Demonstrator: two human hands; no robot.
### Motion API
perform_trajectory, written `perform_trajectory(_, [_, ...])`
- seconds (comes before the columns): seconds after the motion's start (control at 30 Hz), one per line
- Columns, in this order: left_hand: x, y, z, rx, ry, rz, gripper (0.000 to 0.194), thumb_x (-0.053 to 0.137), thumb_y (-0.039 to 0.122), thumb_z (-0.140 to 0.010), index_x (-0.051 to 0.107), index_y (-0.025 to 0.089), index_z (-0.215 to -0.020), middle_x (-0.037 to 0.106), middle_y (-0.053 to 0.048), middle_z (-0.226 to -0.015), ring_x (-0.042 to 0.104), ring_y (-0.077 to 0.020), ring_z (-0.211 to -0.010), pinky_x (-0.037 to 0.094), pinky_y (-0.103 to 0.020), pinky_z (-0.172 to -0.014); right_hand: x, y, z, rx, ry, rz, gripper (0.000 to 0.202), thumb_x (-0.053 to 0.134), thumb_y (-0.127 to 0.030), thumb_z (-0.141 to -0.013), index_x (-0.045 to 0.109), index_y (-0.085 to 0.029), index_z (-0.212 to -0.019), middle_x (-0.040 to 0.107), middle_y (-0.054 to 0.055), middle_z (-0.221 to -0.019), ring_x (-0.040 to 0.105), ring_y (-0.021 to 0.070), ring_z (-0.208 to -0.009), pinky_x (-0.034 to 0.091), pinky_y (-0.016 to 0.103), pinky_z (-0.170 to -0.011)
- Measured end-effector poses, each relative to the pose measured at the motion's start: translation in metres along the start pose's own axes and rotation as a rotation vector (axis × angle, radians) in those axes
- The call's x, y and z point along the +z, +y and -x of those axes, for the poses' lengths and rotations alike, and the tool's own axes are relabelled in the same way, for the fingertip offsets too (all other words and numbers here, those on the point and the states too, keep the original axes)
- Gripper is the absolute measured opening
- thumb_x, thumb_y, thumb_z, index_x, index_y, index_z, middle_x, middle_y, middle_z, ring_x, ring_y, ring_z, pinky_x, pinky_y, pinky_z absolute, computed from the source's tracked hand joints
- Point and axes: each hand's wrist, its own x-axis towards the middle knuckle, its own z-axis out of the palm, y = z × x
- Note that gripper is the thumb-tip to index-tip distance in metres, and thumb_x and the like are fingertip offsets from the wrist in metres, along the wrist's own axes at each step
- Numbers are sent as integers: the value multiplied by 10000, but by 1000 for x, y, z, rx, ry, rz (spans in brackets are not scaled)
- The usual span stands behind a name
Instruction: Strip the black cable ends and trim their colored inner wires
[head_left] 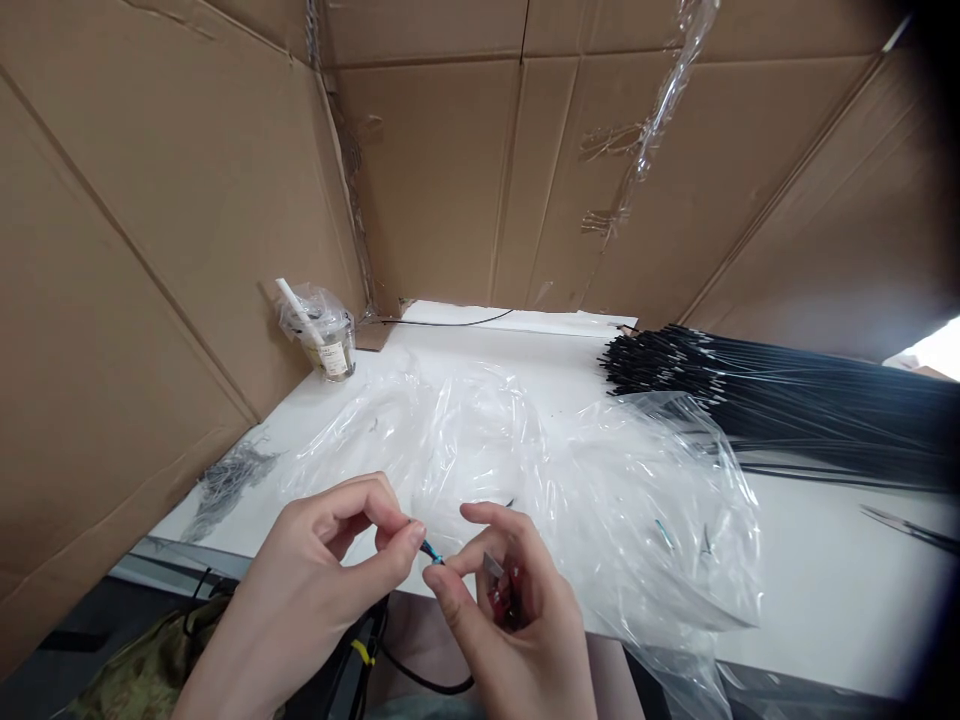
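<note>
My left hand (330, 590) pinches the end of a thin blue wire (430, 550) between thumb and forefinger. Close beside it, my right hand (517, 620) is closed with thumb and forefinger at the wire's other side. Tucked in the right palm is a small red tool (504, 592) with a metal part, mostly hidden by the fingers, so its kind is unclear. Below the hands a black cable (427, 682) loops over the lap, and a yellow band (363, 652) shows near it.
Crumpled clear plastic sheeting (600, 480) covers much of the white table (817, 570). A thick bundle of black cables (787, 385) lies right, with scissor-like metal blades (892, 520) nearer. At left are a lidded cup (334, 355) and grey thread scraps (236, 475). Cardboard walls (442, 170) surround the table.
</note>
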Motion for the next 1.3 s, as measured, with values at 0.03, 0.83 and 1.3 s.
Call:
perform_trajectory(0.03, [0, 1, 0, -13, 0, 6, 297, 664, 337, -833, 495, 204, -628, 444, 43, -655, 426, -147, -676, 329, -272, -643, 1, 0, 0, -10, 9, 5, 297, 756, -284, -792, 643, -263, -1066, 554, -61, -648, 370, 93, -532, 335, 226, -514])
perform_trajectory(0.83, [-7, -19, -8, 38, -150, 140, 88, 704, 360, -873, 726, 282, -838, 582, 40, -786, 532, -114, -738, 432, -177, -674, -7, 0, -8, 174, -169, -112, 239, 752, -347, -818, 642, -228, -993, 546, -49, -648, 357, 86, -557, 314, 202, -537])
perform_trajectory(1.3, [-18, -2, -9, 107, -286, -231, 105, 610, 189, -840, 643, 256, -766, 561, 51, -785, 516, -128, -752, 389, -229, -704, -8, -5, -4, 105, -219, 36, 274, 728, -339, -819, 532, -249, -989, 565, -48, -703, 350, 96, -544, 286, 218, -507])
